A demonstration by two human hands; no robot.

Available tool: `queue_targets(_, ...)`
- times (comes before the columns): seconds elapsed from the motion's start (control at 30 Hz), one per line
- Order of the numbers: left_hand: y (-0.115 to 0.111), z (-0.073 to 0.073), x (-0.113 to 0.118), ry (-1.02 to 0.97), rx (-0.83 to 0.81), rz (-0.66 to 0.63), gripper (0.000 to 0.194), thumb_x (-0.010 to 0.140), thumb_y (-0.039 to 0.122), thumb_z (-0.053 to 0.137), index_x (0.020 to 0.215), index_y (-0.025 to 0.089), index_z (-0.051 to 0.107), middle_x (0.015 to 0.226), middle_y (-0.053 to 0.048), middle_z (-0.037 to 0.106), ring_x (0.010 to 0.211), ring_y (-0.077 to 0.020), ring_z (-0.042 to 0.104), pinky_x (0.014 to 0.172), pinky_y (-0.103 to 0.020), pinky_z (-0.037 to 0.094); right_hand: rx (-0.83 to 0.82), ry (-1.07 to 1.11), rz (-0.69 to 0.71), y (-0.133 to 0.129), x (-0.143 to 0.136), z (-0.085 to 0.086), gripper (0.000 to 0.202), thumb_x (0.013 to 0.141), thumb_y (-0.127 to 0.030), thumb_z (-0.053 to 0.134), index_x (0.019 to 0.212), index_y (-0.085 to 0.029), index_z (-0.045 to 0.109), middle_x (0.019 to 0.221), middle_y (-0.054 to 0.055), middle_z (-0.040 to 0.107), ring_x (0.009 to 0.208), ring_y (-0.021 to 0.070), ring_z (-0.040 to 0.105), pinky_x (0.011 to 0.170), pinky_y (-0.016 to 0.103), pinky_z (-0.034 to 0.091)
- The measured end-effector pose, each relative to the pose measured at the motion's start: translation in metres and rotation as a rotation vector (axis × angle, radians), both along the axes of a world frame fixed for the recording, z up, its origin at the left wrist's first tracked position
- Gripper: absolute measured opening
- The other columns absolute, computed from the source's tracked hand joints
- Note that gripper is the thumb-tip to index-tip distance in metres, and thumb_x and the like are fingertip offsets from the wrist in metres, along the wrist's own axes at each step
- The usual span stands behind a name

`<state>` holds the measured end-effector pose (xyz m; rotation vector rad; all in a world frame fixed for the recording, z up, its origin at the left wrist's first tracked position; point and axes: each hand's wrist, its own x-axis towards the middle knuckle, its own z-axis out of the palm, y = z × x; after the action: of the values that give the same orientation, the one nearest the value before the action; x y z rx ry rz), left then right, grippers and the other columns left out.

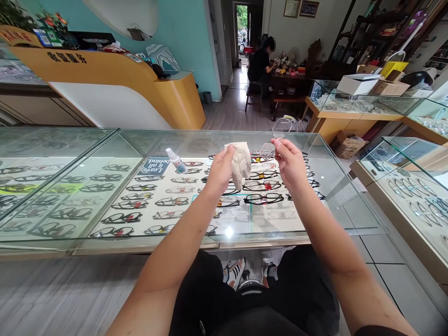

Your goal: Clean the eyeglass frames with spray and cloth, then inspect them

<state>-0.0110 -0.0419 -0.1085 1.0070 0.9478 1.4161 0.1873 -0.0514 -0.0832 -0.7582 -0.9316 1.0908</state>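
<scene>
Thin-rimmed glasses [283,127] are above the glass counter [196,238], pinched by the right hand [292,163], with the left hand [220,172] clutching a cloth [242,161]; a slack pinch could drop them onto it.

Layout, display cases and room beyond.
We log the main display case [241,242] at near centre, with rows of spectacles [263,185] in it; a spray bottle [177,162] is on its top at far left, a card [154,165] just left of the bottle. Above the case, a cloth [241,161] is left of the held glasses [273,129]. An adjoining case [35,248] lies left, and a side case [402,221] right. Far left we note a service counter [122,67], a bin [207,97] on the floor to its right; far centre, a table [294,80] before a seated person [258,64]; far right, boxes [359,85] on another case [341,113].
</scene>
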Motion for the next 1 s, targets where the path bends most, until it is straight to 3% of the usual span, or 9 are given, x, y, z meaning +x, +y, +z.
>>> queue_targets(0.07, 0.005, 0.001, -0.006, -0.034, -0.066, 0.038, 0.053, 0.082, 0.068, 0.089, 0.094, 0.018, 0.076, 0.087, -0.005, 0.081, 0.088, -0.0222, 0.078, 0.079, -0.029, 0.058, 0.09, -0.108, -0.056, 0.0, 0.002, -0.002, 0.033, 0.071, -0.055, 0.098, 0.081, -0.027, 0.083, 0.099, 0.003, 0.074, 0.095, 0.0188, 0.065, 0.086, 0.034, 0.052)
queue_targets(0.17, 0.008, 0.007, -0.013, -0.075, -0.183, -0.061, 0.042, 0.082, 0.052, 0.094, 0.093, 0.015, 0.077, 0.084, -0.005, 0.079, 0.079, -0.0196, 0.074, 0.074, -0.029, 0.057, 0.27, -0.35, -0.124, -0.005, 0.001, -0.006, 0.03, 0.085, -0.059, 0.09, 0.088, -0.03, 0.087, 0.089, 0.003, 0.065, 0.098, 0.0237, 0.067, 0.091, 0.042, 0.054)
queue_targets(0.3, 0.005, 0.016, -0.022, -0.036, -0.296, -0.31, 0.031, 0.086, 0.04, 0.091, 0.091, 0.012, 0.079, 0.082, -0.008, 0.078, 0.071, -0.0182, 0.07, 0.069, -0.03, 0.057, 0.606, -0.733, -0.281, -0.018, -0.002, -0.011, 0.013, 0.103, -0.04, 0.078, 0.105, -0.035, 0.09, 0.08, 0.001, 0.06, 0.082, 0.0205, 0.057, 0.08, 0.041, 0.046)
queue_targets(0.43, 0.004, 0.018, -0.028, 0.019, -0.306, -0.503, 0.034, 0.082, 0.041, 0.094, 0.081, 0.013, 0.075, 0.071, -0.005, 0.072, 0.062, -0.0165, 0.065, 0.061, -0.029, 0.054, 0.98, -1.035, -0.384, -0.027, -0.002, -0.02, 0.024, 0.105, -0.022, 0.073, 0.118, -0.036, 0.087, 0.076, 0.0, 0.063, 0.074, 0.0183, 0.049, 0.075, 0.038, 0.037)
queue_targets(0.53, 0.005, 0.016, -0.033, 0.101, -0.319, -0.618, 0.041, 0.074, 0.044, 0.1, 0.078, 0.014, 0.073, 0.069, -0.003, 0.069, 0.061, -0.0145, 0.063, 0.055, -0.026, 0.048, 1.129, -1.15, -0.426, -0.029, -0.001, -0.03, 0.036, 0.103, -0.016, 0.074, 0.13, -0.037, 0.082, 0.074, -0.001, 0.064, 0.074, 0.0187, 0.046, 0.075, 0.039, 0.034)
queue_targets(0.67, 0.006, 0.014, -0.035, 0.164, -0.311, -0.633, 0.047, 0.066, 0.048, 0.104, 0.082, 0.015, 0.075, 0.073, -0.002, 0.07, 0.065, -0.0147, 0.065, 0.058, -0.025, 0.049, 1.121, -1.255, -0.416, -0.029, 0.002, -0.042, 0.039, 0.103, -0.016, 0.074, 0.133, -0.04, 0.08, 0.073, -0.002, 0.065, 0.076, 0.0189, 0.047, 0.077, 0.039, 0.032)
queue_targets(0.83, 0.002, 0.015, -0.032, 0.18, -0.305, -0.72, 0.05, 0.059, 0.049, 0.107, 0.078, 0.016, 0.075, 0.074, -0.005, 0.072, 0.063, -0.0149, 0.063, 0.056, -0.026, 0.047, 1.053, -1.221, -0.333, -0.028, 0.003, -0.048, 0.031, 0.104, -0.02, 0.073, 0.124, -0.041, 0.083, 0.075, 0.0, 0.067, 0.076, 0.0205, 0.046, 0.076, 0.04, 0.031)
queue_targets(1.0, 0.0, 0.018, -0.028, 0.146, -0.153, -0.627, 0.054, 0.065, 0.058, 0.104, 0.081, 0.015, 0.075, 0.071, -0.003, 0.069, 0.059, -0.0131, 0.059, 0.056, -0.026, 0.044, 0.744, -1.125, -0.199, -0.032, -0.003, -0.045, 0.024, 0.104, -0.024, 0.064, 0.117, -0.033, 0.083, 0.082, 0.004, 0.07, 0.079, 0.0225, 0.052, 0.079, 0.042, 0.037)
